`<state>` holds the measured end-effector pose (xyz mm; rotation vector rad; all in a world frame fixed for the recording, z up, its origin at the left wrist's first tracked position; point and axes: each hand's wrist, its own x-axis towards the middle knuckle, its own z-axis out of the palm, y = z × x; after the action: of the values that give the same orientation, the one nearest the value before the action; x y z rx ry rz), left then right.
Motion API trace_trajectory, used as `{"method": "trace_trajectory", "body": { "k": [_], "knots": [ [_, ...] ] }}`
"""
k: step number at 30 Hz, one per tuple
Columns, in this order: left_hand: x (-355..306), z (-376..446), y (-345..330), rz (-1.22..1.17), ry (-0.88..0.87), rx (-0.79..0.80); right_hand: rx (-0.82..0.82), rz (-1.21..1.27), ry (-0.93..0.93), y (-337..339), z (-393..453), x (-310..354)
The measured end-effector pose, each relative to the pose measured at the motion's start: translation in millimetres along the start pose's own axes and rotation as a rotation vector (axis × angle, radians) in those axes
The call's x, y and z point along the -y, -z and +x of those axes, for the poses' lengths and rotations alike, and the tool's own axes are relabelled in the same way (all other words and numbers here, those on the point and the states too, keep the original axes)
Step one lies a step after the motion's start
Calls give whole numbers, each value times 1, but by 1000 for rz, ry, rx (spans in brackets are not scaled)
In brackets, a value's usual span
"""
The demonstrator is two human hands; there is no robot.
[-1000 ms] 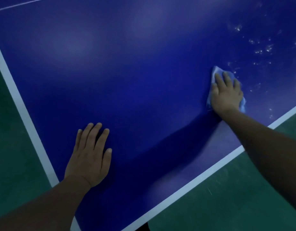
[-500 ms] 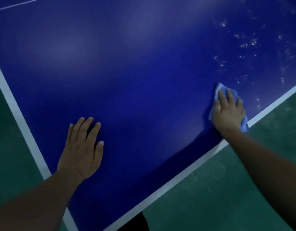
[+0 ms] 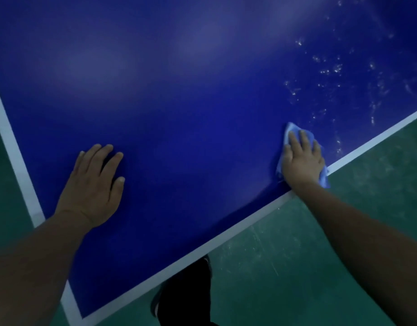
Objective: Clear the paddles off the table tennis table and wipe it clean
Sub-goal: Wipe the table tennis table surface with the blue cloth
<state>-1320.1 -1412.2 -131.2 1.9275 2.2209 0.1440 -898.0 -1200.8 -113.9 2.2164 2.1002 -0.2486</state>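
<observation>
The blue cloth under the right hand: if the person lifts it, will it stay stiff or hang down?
The blue cloth would probably hang limp: it lies crumpled under the right hand, its edges uneven. It looks thin, so likely light. Pushed, it should slide easily over the smooth table tennis table, though bunching is possible.

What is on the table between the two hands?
Nothing. In the head view, the stretch of blue table between the left hand and the right hand pressing the blue cloth is bare.

Indoor sports hall, blue table tennis table point(image 3: 179, 102), green court floor point(image 3: 296, 267)
</observation>
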Motion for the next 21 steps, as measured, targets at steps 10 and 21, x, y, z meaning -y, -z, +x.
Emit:
{"method": "trace_trajectory", "body": {
  "k": [10,21],
  "knots": [
    [-21,0,9,150,17,53,52,-63,740,-21,-56,21],
    [-186,98,-19,-97,8,-52,10,-18,455,-11,-4,14]
  ]
}}
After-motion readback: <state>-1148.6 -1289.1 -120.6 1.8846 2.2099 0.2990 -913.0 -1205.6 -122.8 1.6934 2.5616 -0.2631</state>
